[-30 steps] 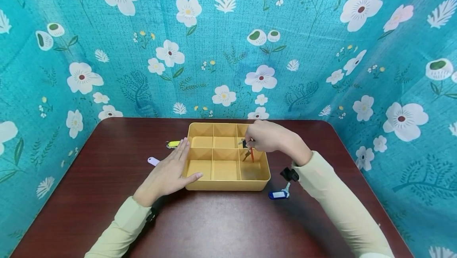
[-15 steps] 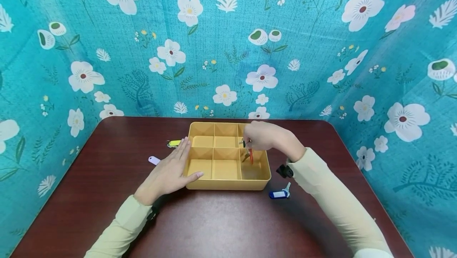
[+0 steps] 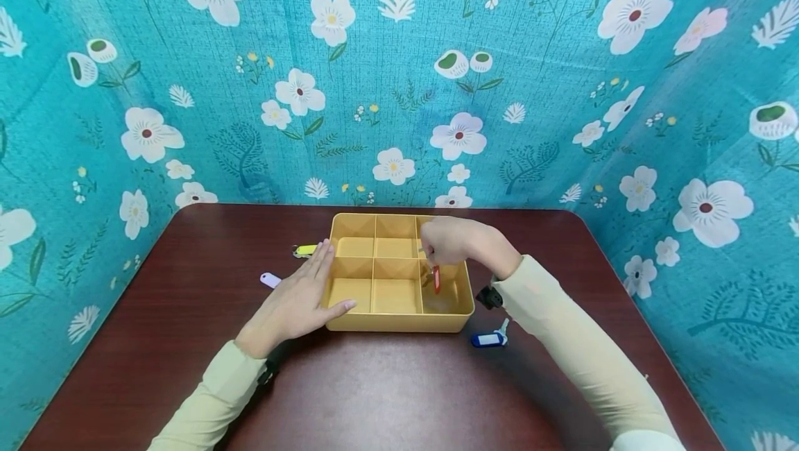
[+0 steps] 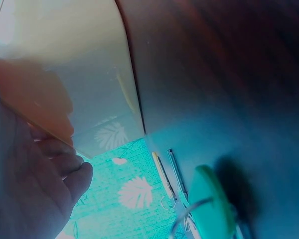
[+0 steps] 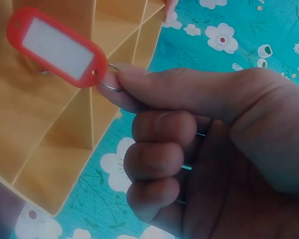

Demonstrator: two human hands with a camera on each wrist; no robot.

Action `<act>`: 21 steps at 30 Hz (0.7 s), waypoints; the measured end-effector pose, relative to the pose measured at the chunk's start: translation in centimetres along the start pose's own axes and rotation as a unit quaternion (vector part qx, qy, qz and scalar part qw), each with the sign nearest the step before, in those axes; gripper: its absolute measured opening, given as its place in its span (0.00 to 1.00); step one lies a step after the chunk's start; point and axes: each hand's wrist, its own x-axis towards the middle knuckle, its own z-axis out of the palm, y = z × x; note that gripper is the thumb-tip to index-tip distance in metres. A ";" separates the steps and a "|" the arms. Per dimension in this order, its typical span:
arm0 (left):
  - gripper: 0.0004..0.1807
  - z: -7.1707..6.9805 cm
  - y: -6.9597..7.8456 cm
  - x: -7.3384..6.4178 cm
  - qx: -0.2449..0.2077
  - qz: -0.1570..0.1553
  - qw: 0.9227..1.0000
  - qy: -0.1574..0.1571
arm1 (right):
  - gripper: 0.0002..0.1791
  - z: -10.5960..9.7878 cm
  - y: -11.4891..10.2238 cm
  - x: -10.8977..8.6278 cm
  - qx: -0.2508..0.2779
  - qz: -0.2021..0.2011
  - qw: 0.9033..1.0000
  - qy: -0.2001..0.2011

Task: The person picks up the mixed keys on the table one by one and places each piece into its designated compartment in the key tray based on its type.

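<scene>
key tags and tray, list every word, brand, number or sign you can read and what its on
None can be read.
Red tag: its white face shows no writing in the right wrist view.
Blue tag: too small to tell.
Yellow tag and lilac tag: too small to tell.
Tray: no lettering visible.

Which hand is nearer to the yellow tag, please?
Left. The left hand is at the left edge of the box, close beside the yellow tag; the right hand is farther off, over the box's right side.
</scene>
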 end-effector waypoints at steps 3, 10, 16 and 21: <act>0.61 0.1 -0.1 0.0 0.000 -0.001 1.000 0.002 | 0.28 0.2 0.0 0.4 -0.009 -0.005 1.000 0.000; 0.61 0.2 0.0 0.1 -0.002 -0.004 1.000 -0.005 | 0.27 0.7 0.1 0.9 -0.008 0.000 1.000 -0.011; 0.63 0.2 -0.2 0.1 0.007 -0.005 1.000 -0.008 | 0.26 0.8 0.0 1.3 0.001 0.012 1.000 -0.014; 0.63 0.2 -0.3 0.1 0.006 -0.007 1.000 -0.011 | 0.28 1.0 0.0 1.5 0.007 0.009 1.000 -0.018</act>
